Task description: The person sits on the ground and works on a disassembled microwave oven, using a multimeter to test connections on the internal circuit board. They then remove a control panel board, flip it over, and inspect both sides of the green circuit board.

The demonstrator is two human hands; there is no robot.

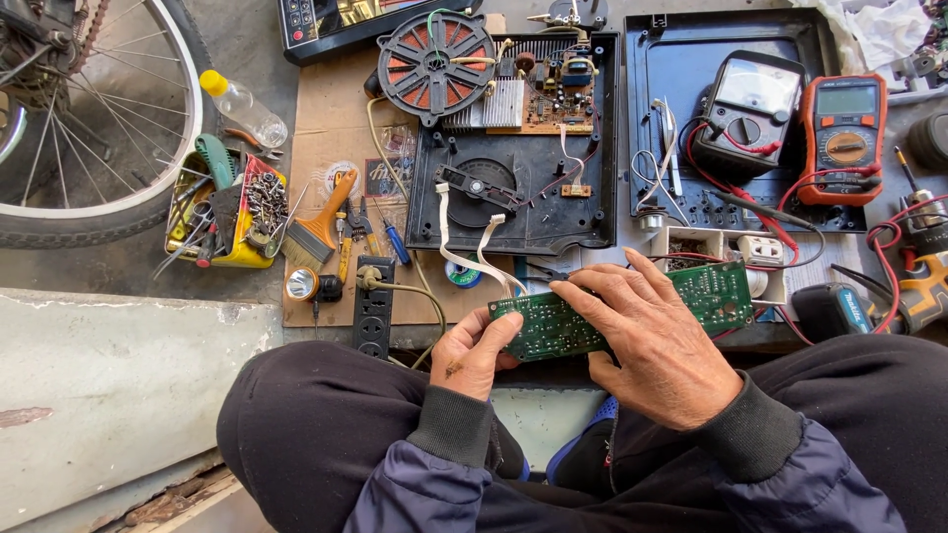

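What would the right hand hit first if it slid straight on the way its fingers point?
The right hand lies on the green circuit board, fingers aimed up-left. Past the board's edge, the white ribbon cables probably come first, then the opened black appliance base; depth is unclear.

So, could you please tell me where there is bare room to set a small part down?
Bare brown cardboard lies between the clear plastic bottle and the black appliance base. The grey concrete slab left of the knee is bare. Around the two meters it is crowded.
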